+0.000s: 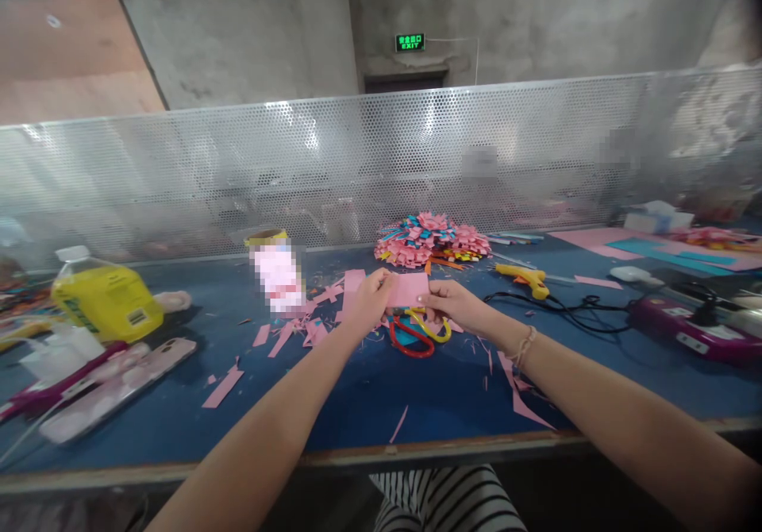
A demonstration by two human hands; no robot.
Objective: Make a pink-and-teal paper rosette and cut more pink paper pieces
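Between both hands, above the blue table, is a small rectangle of pink paper [409, 289]. My left hand [375, 294] pinches its left end, and my right hand [445, 302] grips its right end with thumb and fingers. Right below lie scissors with one red and one yellow handle loop [412, 348]; their blades are hidden. Pink paper scraps [315, 330] are scattered to the left of my left hand. Behind the hands sits a pile of fringed pink, blue and yellow paper pieces [425, 240].
A yellow glue gun [524, 278] and its cord lie to the right, near a purple power strip [694, 329]. On the left are a jug of yellow liquid [107, 298], a phone [122, 389] and a cylindrical container [277, 278]. A perforated metal panel [333, 171] closes the back.
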